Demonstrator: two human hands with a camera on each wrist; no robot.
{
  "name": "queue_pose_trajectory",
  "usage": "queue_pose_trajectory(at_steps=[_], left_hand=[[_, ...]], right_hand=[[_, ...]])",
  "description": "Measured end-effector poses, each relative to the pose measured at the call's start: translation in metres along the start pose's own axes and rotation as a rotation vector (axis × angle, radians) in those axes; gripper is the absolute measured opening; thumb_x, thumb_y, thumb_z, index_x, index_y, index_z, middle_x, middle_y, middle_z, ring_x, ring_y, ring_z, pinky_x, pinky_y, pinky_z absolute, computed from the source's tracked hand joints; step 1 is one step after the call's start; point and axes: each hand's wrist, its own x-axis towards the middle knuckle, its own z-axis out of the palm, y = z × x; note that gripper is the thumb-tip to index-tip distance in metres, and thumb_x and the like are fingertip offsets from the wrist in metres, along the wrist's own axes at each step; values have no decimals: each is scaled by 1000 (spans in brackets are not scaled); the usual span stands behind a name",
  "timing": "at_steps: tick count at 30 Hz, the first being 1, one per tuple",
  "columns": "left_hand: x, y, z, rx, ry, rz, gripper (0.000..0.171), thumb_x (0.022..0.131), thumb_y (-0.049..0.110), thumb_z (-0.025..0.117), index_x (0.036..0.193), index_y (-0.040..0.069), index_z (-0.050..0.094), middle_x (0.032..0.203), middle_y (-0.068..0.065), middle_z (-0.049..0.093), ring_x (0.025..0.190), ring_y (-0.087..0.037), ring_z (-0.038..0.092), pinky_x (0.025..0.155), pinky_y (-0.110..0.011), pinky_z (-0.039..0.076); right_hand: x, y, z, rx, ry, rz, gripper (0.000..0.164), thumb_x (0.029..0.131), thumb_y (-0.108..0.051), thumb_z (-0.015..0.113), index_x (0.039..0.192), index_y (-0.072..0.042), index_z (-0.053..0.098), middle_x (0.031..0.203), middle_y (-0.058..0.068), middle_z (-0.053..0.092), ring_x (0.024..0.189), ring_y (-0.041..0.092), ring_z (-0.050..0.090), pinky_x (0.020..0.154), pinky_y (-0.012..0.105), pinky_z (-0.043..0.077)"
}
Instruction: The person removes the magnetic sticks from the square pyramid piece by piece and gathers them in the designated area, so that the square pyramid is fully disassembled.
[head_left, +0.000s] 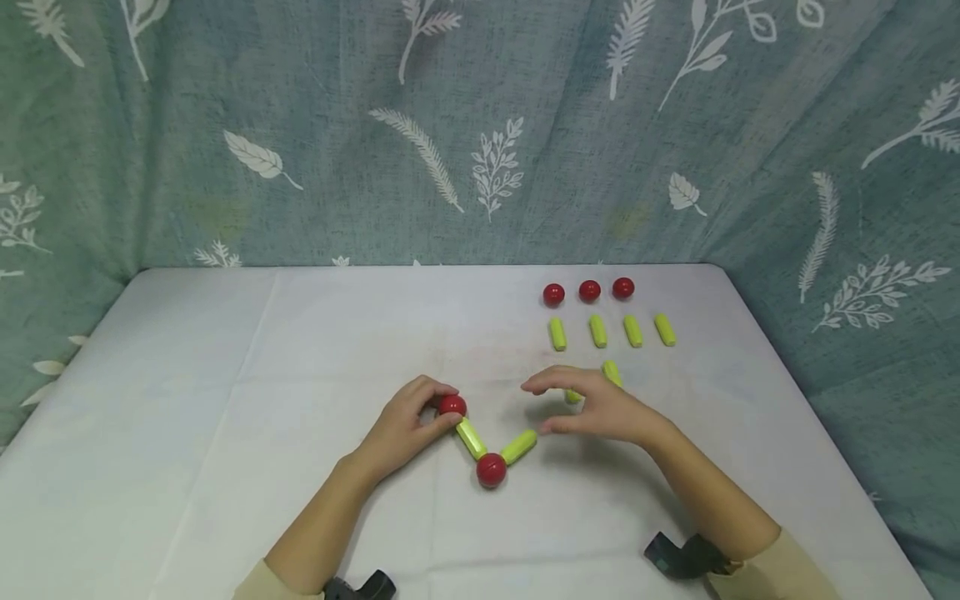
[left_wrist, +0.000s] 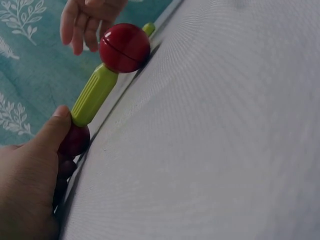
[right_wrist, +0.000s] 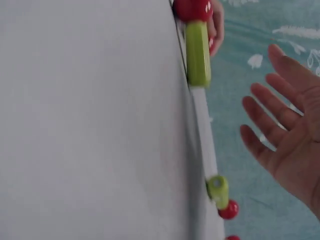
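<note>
A red ball (head_left: 491,471) joins two yellow-green rods in a V on the white table. One rod (head_left: 472,439) runs up to a second red ball (head_left: 452,406), which my left hand (head_left: 408,427) pinches between thumb and fingers. The other rod (head_left: 519,447) points up and right with its far end free. Just right of that end, my right hand (head_left: 596,406) hovers with fingers parted and nothing between them; its spread fingers also show in the right wrist view. Partly behind this hand lie two loose rods, one (head_left: 612,372) near its back and another (head_left: 573,397) between thumb and fingers in line of sight.
Toward the back right, three red balls (head_left: 589,291) stand in a row. Several yellow-green rods (head_left: 632,331) lie in a row before them. A blue-green curtain (head_left: 450,150) with leaf prints hangs behind and beside the white table (head_left: 300,333).
</note>
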Motion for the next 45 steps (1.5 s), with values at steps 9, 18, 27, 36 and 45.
queue_pose_trajectory(at_steps=[9, 18, 27, 36, 45], left_hand=[[2, -2, -1, 0, 7, 18, 29, 84, 30, 71, 108, 18, 61, 105, 10, 59, 98, -6, 53, 88, -28, 44], [2, -1, 0, 0, 6, 39, 28, 84, 28, 72, 107, 16, 61, 103, 8, 61, 95, -8, 55, 87, -29, 45], [2, 1, 0, -6, 0, 11, 29, 84, 29, 72, 107, 17, 62, 103, 9, 60, 96, -7, 54, 88, -28, 45], [1, 2, -1, -5, 4, -14, 29, 84, 30, 72, 109, 18, 61, 104, 10, 59, 99, -7, 53, 89, -29, 44], [1, 3, -2, -11, -13, -35, 30, 84, 30, 72, 110, 17, 61, 105, 10, 59, 100, -7, 53, 91, -31, 44]], right_hand=[[-1, 9, 43, 135, -116, -8, 44, 80, -24, 77, 120, -12, 63, 119, -4, 62, 112, 10, 53, 97, 30, 43], [3, 21, 61, -17, -86, -138, 29, 83, -26, 74, 110, -18, 70, 106, -9, 65, 103, 6, 54, 88, 26, 44], [3, 24, 62, -71, -71, -164, 18, 85, -27, 71, 102, -21, 70, 101, -10, 63, 100, 7, 50, 85, 25, 44], [2, 24, 61, -90, -26, -172, 16, 84, -22, 73, 99, -18, 71, 97, -9, 63, 93, 6, 52, 80, 22, 47], [0, 21, 45, -109, -82, 31, 40, 77, -31, 79, 113, -20, 66, 118, -8, 53, 107, 8, 51, 90, 24, 46]])
